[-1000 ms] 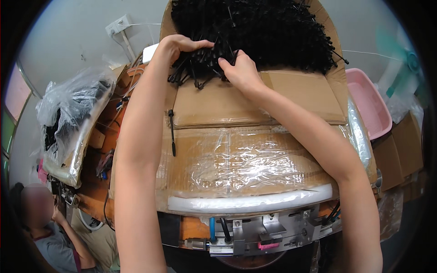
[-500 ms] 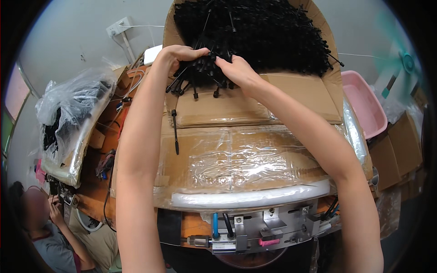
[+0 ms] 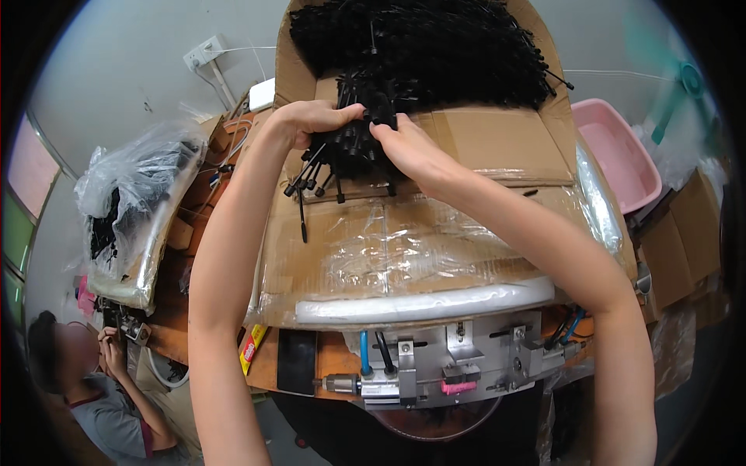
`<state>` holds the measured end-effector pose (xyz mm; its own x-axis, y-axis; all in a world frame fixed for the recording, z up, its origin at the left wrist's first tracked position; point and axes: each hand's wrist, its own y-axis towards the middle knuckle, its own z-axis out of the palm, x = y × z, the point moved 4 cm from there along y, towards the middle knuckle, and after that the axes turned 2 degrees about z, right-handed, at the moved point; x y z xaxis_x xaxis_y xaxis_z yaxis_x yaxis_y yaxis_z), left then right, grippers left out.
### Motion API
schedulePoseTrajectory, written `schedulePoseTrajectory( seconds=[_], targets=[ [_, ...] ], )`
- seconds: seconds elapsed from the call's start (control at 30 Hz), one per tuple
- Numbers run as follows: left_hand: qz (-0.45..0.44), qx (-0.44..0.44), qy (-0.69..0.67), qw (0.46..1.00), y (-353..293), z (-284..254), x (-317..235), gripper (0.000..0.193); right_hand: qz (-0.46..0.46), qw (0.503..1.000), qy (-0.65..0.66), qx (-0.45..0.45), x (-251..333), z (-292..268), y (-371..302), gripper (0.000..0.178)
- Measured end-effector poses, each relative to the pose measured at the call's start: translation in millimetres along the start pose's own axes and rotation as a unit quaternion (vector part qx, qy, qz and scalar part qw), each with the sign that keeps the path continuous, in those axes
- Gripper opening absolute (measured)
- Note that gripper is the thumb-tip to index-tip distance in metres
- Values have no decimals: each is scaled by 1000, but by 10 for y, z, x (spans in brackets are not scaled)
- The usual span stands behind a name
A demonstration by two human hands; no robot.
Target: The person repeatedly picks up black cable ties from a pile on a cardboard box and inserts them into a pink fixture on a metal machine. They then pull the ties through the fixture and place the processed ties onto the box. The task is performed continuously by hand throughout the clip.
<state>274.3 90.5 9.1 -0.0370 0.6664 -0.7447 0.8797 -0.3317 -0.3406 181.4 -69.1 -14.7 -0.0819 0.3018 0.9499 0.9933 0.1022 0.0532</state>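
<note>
Both my hands are closed on a thick bunch of thin black rods with knobbed ends (image 3: 353,144), just in front of a big pile of the same rods (image 3: 435,50) in an open cardboard box. My left hand (image 3: 318,118) grips the bunch from the left, thumb pointing inward. From the right, my right hand (image 3: 408,147) holds it, its thumb close to the left one. My fingers under the bunch are hidden. Several rods splay out below, over the cardboard flap (image 3: 482,147). One loose rod (image 3: 303,213) hangs or lies beneath the left side of the bunch.
Below the flap lies tape-covered cardboard (image 3: 373,241) with a white padded edge (image 3: 427,301). A metal fixture (image 3: 466,357) with blue and black tubes sits nearest me. A pink tub (image 3: 618,155) and a fan (image 3: 688,85) are right; a plastic-covered box (image 3: 140,194) and a seated person (image 3: 116,404) left.
Both hands have drawn the bunch of rods toward me, off the pile and over the flap. A small dark piece now shows on the cardboard by my right forearm.
</note>
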Motion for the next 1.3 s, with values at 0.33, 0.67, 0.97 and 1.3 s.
schedulePoseTrajectory(
  seconds=[0.33, 0.67, 0.97, 1.3],
  targets=[
    [34, -53, 218, 974, -603, 821, -699, 65, -27, 997, 32, -59, -238, -514, -788, 51],
    [82, -34, 220, 971, -960, 1124, -943, 96, 11, 999, 51, 16, -235, -1004, -1116, 48],
    [77, -92, 224, 967, -1026, 747, -521, 97, -49, 998, -38, -19, -259, -1586, -1239, 80],
    [252, -225, 130, 932, -2033, 1214, 18, 18, -287, 891, -318, -148, -68, -1736, -1445, 25]
  ],
)
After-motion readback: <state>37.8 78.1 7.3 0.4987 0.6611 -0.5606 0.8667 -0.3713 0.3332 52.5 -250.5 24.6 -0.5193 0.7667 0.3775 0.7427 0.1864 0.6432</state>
